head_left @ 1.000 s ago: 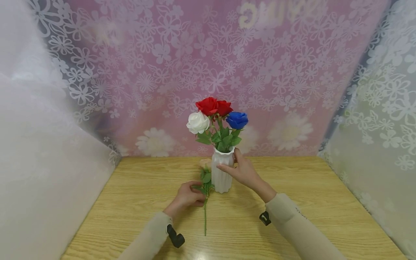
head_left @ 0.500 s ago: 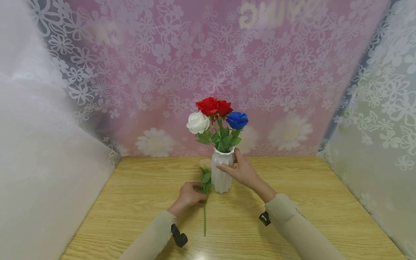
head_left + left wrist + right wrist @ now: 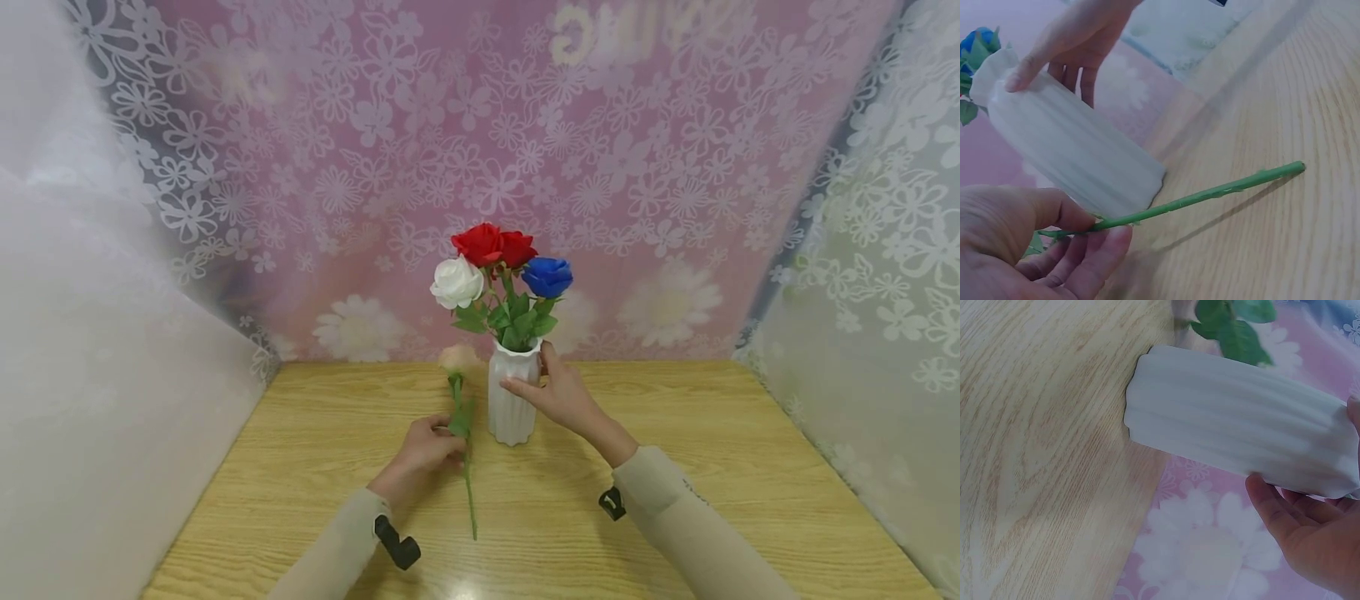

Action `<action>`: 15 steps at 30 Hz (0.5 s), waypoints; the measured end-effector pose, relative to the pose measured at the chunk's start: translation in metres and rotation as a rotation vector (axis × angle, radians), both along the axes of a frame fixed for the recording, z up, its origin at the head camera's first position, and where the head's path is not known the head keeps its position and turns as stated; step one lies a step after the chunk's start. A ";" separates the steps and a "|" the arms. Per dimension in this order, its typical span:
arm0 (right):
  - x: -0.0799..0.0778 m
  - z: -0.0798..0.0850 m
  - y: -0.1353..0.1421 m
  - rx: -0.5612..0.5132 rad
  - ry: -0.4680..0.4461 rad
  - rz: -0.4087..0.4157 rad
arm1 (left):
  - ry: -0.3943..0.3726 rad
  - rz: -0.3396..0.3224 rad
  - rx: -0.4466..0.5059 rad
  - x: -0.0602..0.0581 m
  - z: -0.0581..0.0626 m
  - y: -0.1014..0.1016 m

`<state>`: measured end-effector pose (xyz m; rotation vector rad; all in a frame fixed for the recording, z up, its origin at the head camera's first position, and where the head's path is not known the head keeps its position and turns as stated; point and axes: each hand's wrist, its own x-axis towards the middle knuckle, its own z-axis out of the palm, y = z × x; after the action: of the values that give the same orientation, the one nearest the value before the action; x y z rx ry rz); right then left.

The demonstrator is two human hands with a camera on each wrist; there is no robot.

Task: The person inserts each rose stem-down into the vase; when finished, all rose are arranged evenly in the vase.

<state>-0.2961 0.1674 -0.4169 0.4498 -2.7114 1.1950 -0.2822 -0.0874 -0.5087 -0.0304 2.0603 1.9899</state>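
Note:
A white fluted vase (image 3: 512,408) stands upright on the table. My right hand (image 3: 567,402) grips it near the rim, thumb across the front and fingers behind. Two red roses (image 3: 480,244), a white rose (image 3: 457,283) and a blue rose (image 3: 547,277) stand in the vase. Left of the vase, my left hand (image 3: 422,454) pinches the green stem (image 3: 1210,195) of a pale peach rose (image 3: 457,360) between thumb and fingers. In the left wrist view the cut end slants close over the table, with a shadow beneath. Leaves (image 3: 1241,340) of this rose show beyond the vase in the right wrist view.
The light wood table (image 3: 675,483) reaches back to a pink flower-patterned sheet (image 3: 390,167). Pale translucent sheets rise along both sides, the left one (image 3: 97,350) and the right one (image 3: 862,333). A black wrist mount (image 3: 397,546) sits at the left sleeve.
My left hand has taken the peach rose's stem between its fingers, and the bloom has moved up and left, away from the vase. The right hand and vase have stayed put.

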 end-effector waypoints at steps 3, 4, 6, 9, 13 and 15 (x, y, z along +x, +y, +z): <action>-0.001 0.000 0.001 0.002 0.003 0.001 | 0.013 0.021 0.062 -0.001 0.005 -0.003; -0.001 0.000 0.001 0.001 0.005 0.002 | 0.020 0.026 0.086 -0.001 0.008 -0.004; -0.001 -0.001 0.001 0.001 0.008 0.004 | 0.046 0.035 0.120 0.000 0.012 -0.006; -0.001 -0.001 0.001 -0.001 0.006 0.007 | 0.098 0.050 0.140 0.002 0.019 -0.011; -0.001 -0.001 0.001 -0.006 0.000 0.011 | 0.187 0.094 0.142 0.006 0.030 -0.015; 0.000 -0.001 0.001 -0.009 0.000 0.013 | 0.226 0.114 0.150 0.008 0.038 -0.016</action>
<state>-0.2966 0.1681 -0.4175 0.4676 -2.7067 1.2096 -0.2746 -0.1036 -0.4712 0.1142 2.0751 2.3078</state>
